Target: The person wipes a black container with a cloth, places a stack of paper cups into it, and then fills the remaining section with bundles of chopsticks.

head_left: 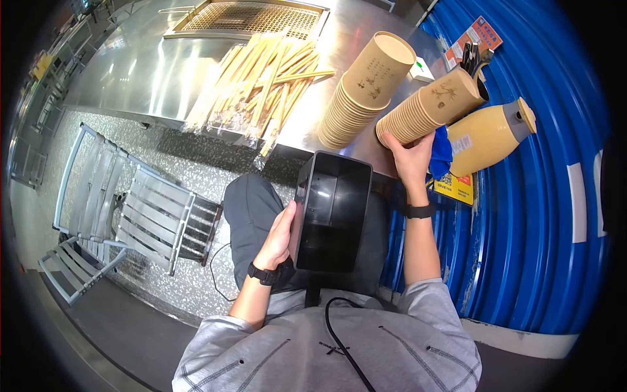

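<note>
1. Right hand (411,157): half-closed around the near, lower part of the right stack (431,108), thumb against the rims; fingers partly hidden. It appears to have hold of the cups.
2. Left hand (279,235): fingers nearly straight, laid along the left outer wall of the black box (334,212). How much weight it bears cannot be told; the underside is hidden.
3. Position: right stack is on the worktop (150,85), mouths down, between the left stack (366,88) and the jug (490,140). Box is over the lap, opening up.
4. Cups, judged: paper, light, thin-walled, easily dented; nested column likely to bend or slide apart if pinched at one end. Best hold: lightly around the ridged rims, thumb opposite fingers.
5. Box, judged: stiff, probably plastic, light while bare inside, smooth enough to slip. Best hold: flat palm on an outer long wall, or the rim.
</note>
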A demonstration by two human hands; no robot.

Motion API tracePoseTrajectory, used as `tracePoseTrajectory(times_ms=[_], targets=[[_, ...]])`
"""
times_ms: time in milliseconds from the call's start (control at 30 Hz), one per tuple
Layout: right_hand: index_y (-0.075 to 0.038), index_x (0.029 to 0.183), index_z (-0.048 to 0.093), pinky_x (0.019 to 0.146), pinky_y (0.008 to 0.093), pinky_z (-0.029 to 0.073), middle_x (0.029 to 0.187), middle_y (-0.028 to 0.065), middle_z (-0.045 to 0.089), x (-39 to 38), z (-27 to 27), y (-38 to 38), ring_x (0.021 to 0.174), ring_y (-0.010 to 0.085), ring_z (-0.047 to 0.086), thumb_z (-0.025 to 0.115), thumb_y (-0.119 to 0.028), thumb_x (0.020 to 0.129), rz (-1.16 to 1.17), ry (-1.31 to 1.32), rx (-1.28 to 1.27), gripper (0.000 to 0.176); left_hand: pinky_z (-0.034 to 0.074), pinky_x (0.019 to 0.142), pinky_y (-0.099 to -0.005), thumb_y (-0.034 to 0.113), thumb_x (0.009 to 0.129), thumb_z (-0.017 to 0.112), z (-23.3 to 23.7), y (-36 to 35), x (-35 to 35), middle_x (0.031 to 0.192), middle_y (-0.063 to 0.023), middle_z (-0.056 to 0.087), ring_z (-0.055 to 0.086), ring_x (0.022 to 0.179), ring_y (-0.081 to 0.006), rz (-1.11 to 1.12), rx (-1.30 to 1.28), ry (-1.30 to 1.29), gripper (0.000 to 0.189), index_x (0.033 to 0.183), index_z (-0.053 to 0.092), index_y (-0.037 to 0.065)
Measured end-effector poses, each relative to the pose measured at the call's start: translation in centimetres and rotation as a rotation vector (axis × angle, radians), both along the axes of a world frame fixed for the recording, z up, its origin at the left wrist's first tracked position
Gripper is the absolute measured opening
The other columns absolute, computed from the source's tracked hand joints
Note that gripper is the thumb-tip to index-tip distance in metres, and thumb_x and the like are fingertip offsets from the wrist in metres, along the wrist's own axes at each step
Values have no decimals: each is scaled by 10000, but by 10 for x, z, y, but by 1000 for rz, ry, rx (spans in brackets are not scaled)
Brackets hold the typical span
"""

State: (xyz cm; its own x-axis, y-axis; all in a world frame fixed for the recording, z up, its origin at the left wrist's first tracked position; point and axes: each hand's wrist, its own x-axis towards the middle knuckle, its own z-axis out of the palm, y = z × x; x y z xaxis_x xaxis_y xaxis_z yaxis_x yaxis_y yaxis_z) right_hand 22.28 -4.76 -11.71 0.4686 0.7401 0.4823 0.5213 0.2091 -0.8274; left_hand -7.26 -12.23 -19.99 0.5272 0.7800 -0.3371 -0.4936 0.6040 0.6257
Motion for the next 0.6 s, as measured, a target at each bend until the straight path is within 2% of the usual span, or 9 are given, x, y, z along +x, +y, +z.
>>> tracePoseTrajectory(times_ms=[67,167,200,300,333,433,600], targets=[[-19,1322,388,953,341,495,1221,113,574,1,3,-4,1090,202,606,831,13,718,37,-6,56,750,458,967,-287,420,1053,417,-11,2,1,1239,-71,620,583,1110,-139,-2,-22,-12,497,1290,553,4],[-24,1297,401,931,330,507,1203,107,585,-4,19,-14,1066,196,621,821,32,725,107,91,50,712,459,964,-285,424,1053,416,-13,2,2,1235,-72,620,583,1112,-139,-2,-46,-27,498,1289,554,7],[-23,1274,414,894,324,525,1157,106,611,-7,25,-18,1007,194,645,816,34,733,120,96,79,676,460,963,-285,425,1053,415,-12,3,3,1233,-72,621,583,1112,-138,-1,-53,-31,499,1289,554,9],[-8,1303,397,902,341,514,1158,108,596,-17,49,-41,1010,200,639,820,12,727,171,188,6,715,464,957,-282,429,1053,414,-11,2,3,1227,-73,622,584,1112,-137,-16,-62,-46,502,1292,551,10],[13,1259,455,897,338,516,1129,110,619,-28,60,-51,995,208,648,796,50,733,178,201,8,628,468,951,-282,431,1053,412,-12,2,4,1223,-74,624,587,1106,-137,-14,-62,-47,503,1292,551,11],[22,1202,508,864,323,541,1087,113,654,-50,83,-80,953,206,669,787,51,746,242,165,-23,536,479,936,-284,436,1053,406,-17,1,7,1215,-77,627,596,1090,-139,-29,-68,-49,506,1292,550,15],[30,1204,559,910,335,530,1109,120,656,-88,91,-106,1000,204,661,813,58,694,397,187,-112,570,489,919,-289,440,1054,399,-5,-1,8,1211,-77,626,606,1065,-142,-83,-79,-58,506,1291,549,19]])
